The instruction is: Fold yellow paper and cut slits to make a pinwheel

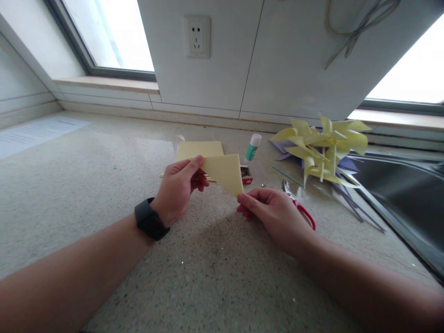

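Observation:
A yellow sheet of paper (226,170), folded into a triangle, is held up above the counter between both hands. My left hand (180,185), with a dark watch on its wrist, pinches the left corner between thumb and fingers. At the lower right corner, my right hand (274,210) pinches the paper with thumb and fingertips. Behind it lies a stack of yellow paper (199,149), partly covered by the folded piece. Scissors (301,210) with red handles rest just beyond my right hand, which hides part of them.
A glue stick (253,147) stands behind a small red box (247,175) of metal bits. Yellow and purple paper pinwheels (326,143) are piled at the right, beside a steel sink (402,189). A thin green stick (287,175) lies nearby. A printed sheet (38,132) is far left.

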`<state>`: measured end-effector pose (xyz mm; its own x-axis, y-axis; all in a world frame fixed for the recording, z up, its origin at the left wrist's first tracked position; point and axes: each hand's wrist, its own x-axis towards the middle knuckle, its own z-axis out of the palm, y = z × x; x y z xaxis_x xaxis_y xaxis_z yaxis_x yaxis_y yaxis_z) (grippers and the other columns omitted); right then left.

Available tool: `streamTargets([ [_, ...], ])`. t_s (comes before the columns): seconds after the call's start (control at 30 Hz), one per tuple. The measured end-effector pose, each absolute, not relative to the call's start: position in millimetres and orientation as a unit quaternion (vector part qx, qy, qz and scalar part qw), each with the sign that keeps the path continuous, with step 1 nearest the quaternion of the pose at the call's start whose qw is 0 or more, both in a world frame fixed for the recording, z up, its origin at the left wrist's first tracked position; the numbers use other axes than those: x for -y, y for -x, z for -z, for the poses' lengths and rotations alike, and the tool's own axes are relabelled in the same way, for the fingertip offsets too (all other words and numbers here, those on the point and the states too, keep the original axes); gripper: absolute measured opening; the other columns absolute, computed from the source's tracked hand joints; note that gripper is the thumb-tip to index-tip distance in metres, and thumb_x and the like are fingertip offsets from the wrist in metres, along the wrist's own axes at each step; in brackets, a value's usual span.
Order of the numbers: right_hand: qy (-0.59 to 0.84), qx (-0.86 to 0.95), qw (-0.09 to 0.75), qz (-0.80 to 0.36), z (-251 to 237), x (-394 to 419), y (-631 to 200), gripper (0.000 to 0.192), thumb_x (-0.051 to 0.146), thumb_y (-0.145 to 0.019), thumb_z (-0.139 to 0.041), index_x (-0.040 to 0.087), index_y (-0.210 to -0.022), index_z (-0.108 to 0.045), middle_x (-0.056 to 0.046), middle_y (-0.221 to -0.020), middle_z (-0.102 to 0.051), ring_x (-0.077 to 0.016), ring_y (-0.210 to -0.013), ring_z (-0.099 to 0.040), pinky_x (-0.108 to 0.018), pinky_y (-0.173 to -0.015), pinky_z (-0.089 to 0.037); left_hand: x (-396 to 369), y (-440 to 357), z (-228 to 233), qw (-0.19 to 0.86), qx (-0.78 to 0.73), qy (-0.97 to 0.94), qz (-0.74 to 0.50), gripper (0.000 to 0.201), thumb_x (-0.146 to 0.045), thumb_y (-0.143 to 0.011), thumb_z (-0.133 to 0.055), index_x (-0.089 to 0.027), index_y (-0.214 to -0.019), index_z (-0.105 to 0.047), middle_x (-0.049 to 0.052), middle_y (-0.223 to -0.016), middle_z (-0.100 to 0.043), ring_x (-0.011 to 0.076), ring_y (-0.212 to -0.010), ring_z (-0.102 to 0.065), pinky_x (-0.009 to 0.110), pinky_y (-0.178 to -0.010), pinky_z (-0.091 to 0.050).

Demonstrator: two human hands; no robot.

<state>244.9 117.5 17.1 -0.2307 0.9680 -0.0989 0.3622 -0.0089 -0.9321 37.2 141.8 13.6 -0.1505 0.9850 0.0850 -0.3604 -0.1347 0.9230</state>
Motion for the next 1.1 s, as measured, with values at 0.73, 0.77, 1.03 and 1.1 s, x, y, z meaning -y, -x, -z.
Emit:
streamTargets([
  [0.73,0.410,0.734,0.338,-0.422,-13.6,-108.9,-249.6,0.022,0.029,-0.090,-0.057,0.021,-0.070,-0.052,0.003,-0.067,-0.047,-0.0132,-0.065,-0.043,-0.028,-0.058,-0.033,-149.0,12.1,-40.3,0.525,-0.379,-0.716,-0.262,0.023,-0.040,-0.084,-0.072,-0.019,-0.091,-0.080,0.006,-0.079,-0.073,0.0163,-0.066,-0.062,0.023,-0.059,-0.049],
  [0.77,0.409,0.735,0.346,-0.416,-13.8,-108.6,-250.2,0.021,0.028,-0.090,-0.057,0.021,-0.071,-0.052,0.003,-0.067,-0.047,-0.0132,-0.065,-0.043,-0.028,-0.059,-0.034,-148.3,14.5,-43.1,0.522,-0.381,-0.720,-0.255,0.022,-0.039,-0.083,-0.073,-0.019,-0.089,-0.081,0.007,-0.080,-0.074,0.0174,-0.067,-0.063,0.024,-0.060,-0.049],
  [1.03,0.411,0.672,0.462,-0.407,-16.1,-111.4,-249.3,0.017,0.029,-0.088,-0.057,0.021,-0.073,-0.056,0.002,-0.067,-0.053,-0.0134,-0.063,-0.047,-0.027,-0.056,-0.036,-147.8,23.5,-48.6,0.513,-0.351,-0.765,-0.168,0.026,-0.038,-0.091,-0.064,-0.019,-0.085,-0.080,0.005,-0.082,-0.074,0.0192,-0.076,-0.064,0.026,-0.069,-0.048],
  [1.1,0.411,0.647,0.497,-0.407,-14.3,-112.4,-248.4,0.017,0.033,-0.089,-0.059,0.022,-0.076,-0.058,0.002,-0.065,-0.054,-0.0132,-0.061,-0.047,-0.027,-0.054,-0.036,-147.4,19.5,-44.1,0.517,-0.333,-0.777,-0.135,0.025,-0.038,-0.092,-0.064,-0.018,-0.088,-0.080,0.005,-0.084,-0.074,0.0194,-0.079,-0.064,0.028,-0.073,-0.049],
])
